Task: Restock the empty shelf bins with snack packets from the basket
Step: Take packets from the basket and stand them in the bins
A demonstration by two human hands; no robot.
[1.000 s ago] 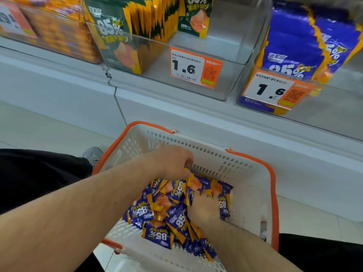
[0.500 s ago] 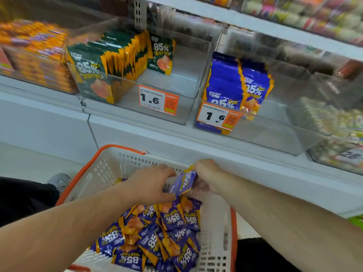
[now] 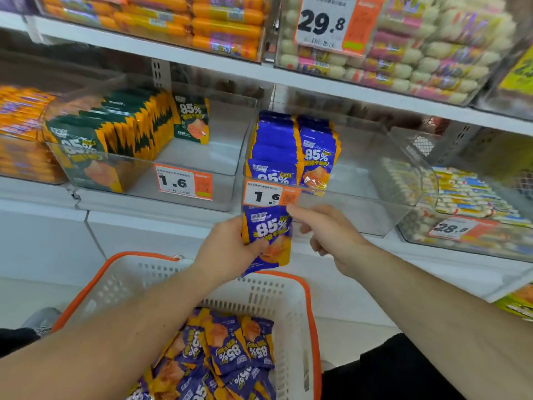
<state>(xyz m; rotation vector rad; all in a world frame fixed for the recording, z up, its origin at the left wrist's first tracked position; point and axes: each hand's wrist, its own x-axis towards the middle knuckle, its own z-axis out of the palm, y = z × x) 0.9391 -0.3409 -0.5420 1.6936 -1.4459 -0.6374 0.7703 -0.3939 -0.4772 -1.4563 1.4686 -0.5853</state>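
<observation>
1. The left hand (image 3: pixel 227 252) grips a purple-and-orange foil snack packet (image 3: pixel 266 238) printed "85%", fingers wrapped behind it and thumb across its lower front, holding it upright above the far rim of the basket.
2. The right hand (image 3: pixel 331 235) holds nothing; its index finger (image 3: pixel 300 212) is stretched out toward the packet's upper right corner, the other fingers loosely curled. I cannot tell whether the fingertip touches the packet.
3. The held packet sits just below the clear plastic shelf bin (image 3: pixel 360 197), right under its white-and-orange "1.6" price tag (image 3: pixel 269 196).
4. That bin holds two short rows of matching purple packets (image 3: pixel 291 151) standing upright at its left side; the rest of its floor is bare.
5. The white perforated plastic basket with an orange rim (image 3: pixel 288 295) stands below the hands, with a loose heap of purple packets (image 3: pixel 227 353) inside.
6. The neighbouring clear bin to the left (image 3: pixel 202 157) carries a row of green-and-orange packets (image 3: pixel 121 131).
</observation>
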